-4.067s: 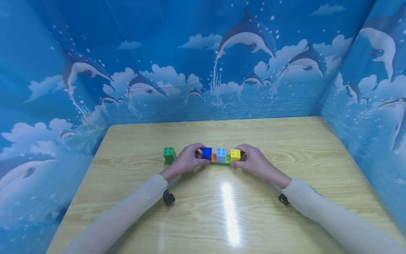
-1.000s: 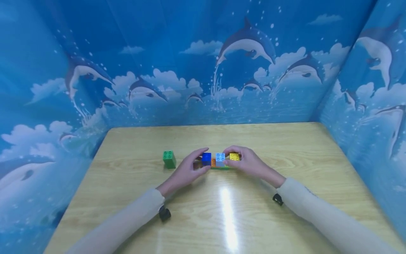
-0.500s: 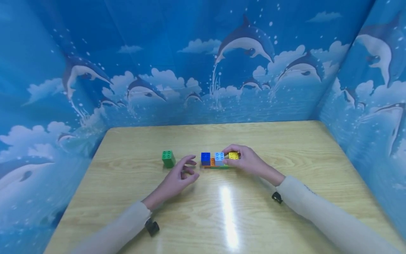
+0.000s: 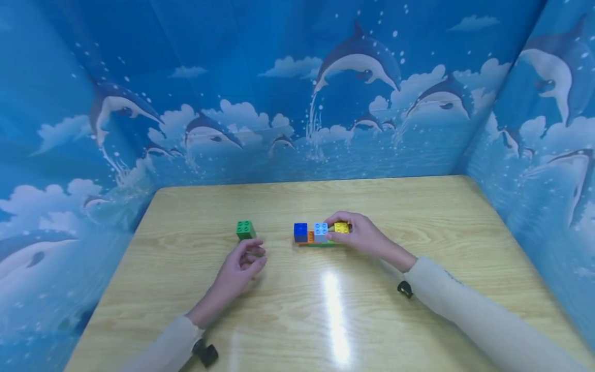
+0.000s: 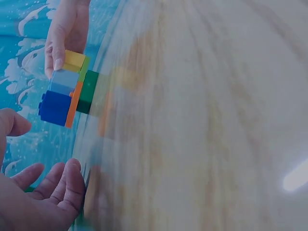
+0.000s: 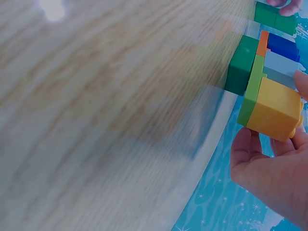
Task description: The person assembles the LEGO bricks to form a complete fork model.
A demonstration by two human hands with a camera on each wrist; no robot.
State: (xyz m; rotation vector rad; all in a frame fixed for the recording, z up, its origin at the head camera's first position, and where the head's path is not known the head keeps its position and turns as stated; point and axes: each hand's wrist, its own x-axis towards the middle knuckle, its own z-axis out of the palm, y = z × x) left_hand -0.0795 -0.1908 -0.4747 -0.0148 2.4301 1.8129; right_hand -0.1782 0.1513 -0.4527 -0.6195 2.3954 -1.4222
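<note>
A toy-brick build stands mid-table: a green brick (image 6: 242, 65) at the bottom, orange (image 5: 73, 106) and lime (image 6: 252, 91) flat bricks across it, and dark blue (image 4: 300, 232), light blue (image 4: 321, 232) and yellow (image 4: 341, 228) bricks on top. My right hand (image 4: 364, 236) pinches the light blue brick between thumb and finger, its other fingers near the yellow one. To the left, my left hand (image 4: 237, 266) has loosely bent fingers and holds nothing. Just beyond its fingertips stands a green toy-brick stack (image 4: 245, 230), partly hidden by the hand in the head view.
The wooden table (image 4: 395, 206) reaches back to a blue dolphin-print curtain (image 4: 279, 129), which also hangs at both sides. Small black wrist devices show below the left cuff (image 4: 205, 353) and the right cuff (image 4: 405, 289). A light glare lies on the tabletop.
My left hand has let go of the dark blue brick and moved left toward the green stack. Earlier, my right hand shifted from the yellow brick to the light blue one; it now stays there.
</note>
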